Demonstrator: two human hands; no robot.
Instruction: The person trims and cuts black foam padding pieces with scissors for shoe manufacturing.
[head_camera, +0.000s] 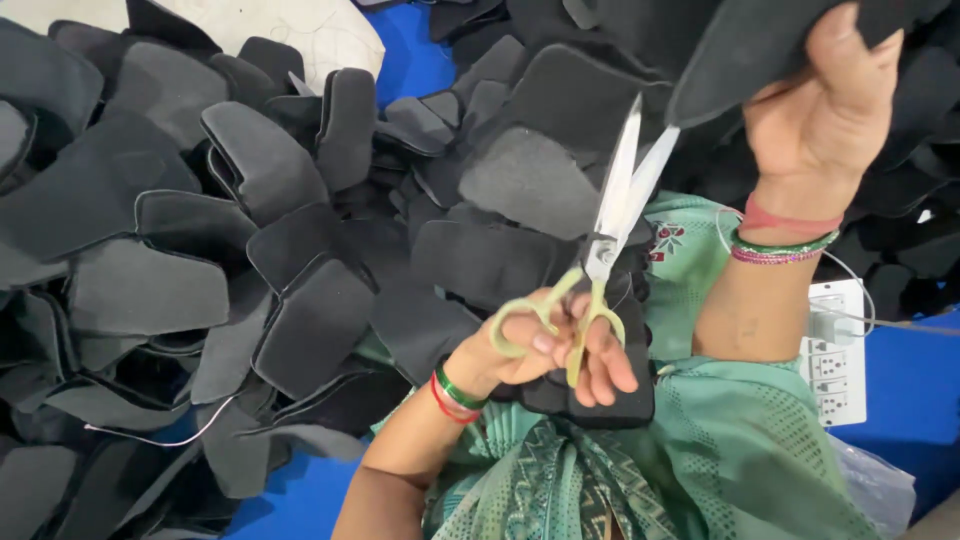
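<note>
Nearest the camera: a green patterned garment (700, 470) fills the lower middle of the view, with a stack of dark cut pieces (610, 395) resting on the lap. Just above it, the left hand (545, 345) grips a pair of scissors with pale yellow-green handles and bright steel blades (607, 240) — thumb through one loop, fingers curled through and around the other, red and green bangles (452, 393) on the wrist. Blades point up and slightly right, parted only a little, their tips meeting the lower edge of a black foam-backed fabric piece (740, 45). The right hand (820, 110) is raised at upper right, closed on that same piece, pinching it from below; red, green and pink bangles (785, 240) sit at its wrist. To the right, a white power strip (835, 365) lies on a blue surface (910, 385). Beyond and to the left — a large heap of black and grey shaped fabric cut-outs (230, 220), overlapping, with a pale cloth (290, 30) at top left.
</note>
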